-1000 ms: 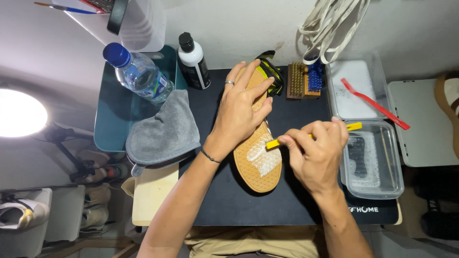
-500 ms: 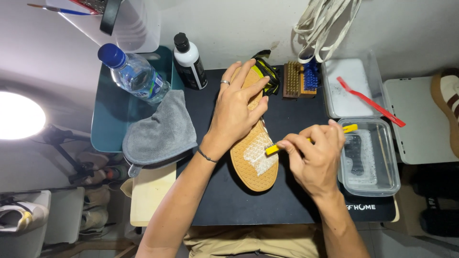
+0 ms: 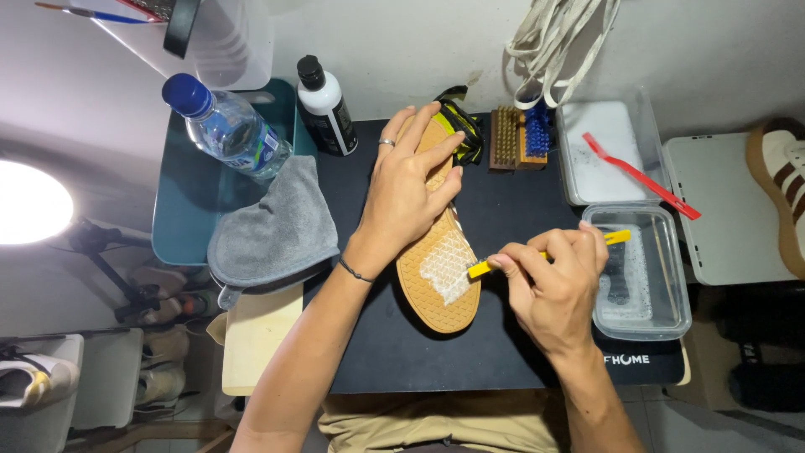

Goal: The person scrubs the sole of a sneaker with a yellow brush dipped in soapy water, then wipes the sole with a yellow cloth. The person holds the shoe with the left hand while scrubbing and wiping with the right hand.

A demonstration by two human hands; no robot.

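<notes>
The left hand (image 3: pixel 411 197) lay flat w/ fingers spread over the front half of a tan shoe sole (image 3: pixel 438 252), pressing it down on the black mat (image 3: pixel 503 335) that covered the surface; a ring showed on one finger & a thin band at the wrist. The right hand (image 3: pixel 553 285) was pinched shut round a small yellow-handled brush (image 3: pixel 482 268), thumb & fingertips gripping the handle, its working end touching the sole's edge beside a patch of white foam (image 3: pixel 444 264) near the heel. Vs. the earlier frames: the left hand kept much the same hold on the sole, while the right hand had shifted a bit out to the right, so the brush tip sat at the foam's right rim rather than over the foam's middle. Just right of that hand stood a clear tub (image 3: pixel 641 268) w/ sudsy water & a dark brush sunk in it; behind it its lid (image 3: pixel 587 143) carried a red brush (image 3: pixel 641 176) laid aslant. A wooden bristle brush (image 3: pixel 505 138) & a blue one (image 3: pixel 537 134) stood at the mat's far edge, near the sole's toe. To the left: a black-capped white bottle (image 3: pixel 325 105), a water bottle (image 3: pixel 226 126) lying on a teal tray (image 3: pixel 180 218), and a grey cloth (image 3: pixel 272 231) draped over the tray's near corner. A white sneaker w/ brown stripes (image 3: pixel 780 184) sat far right, well apart, and white laces (image 3: pixel 558 42) hung on the wall.
</notes>
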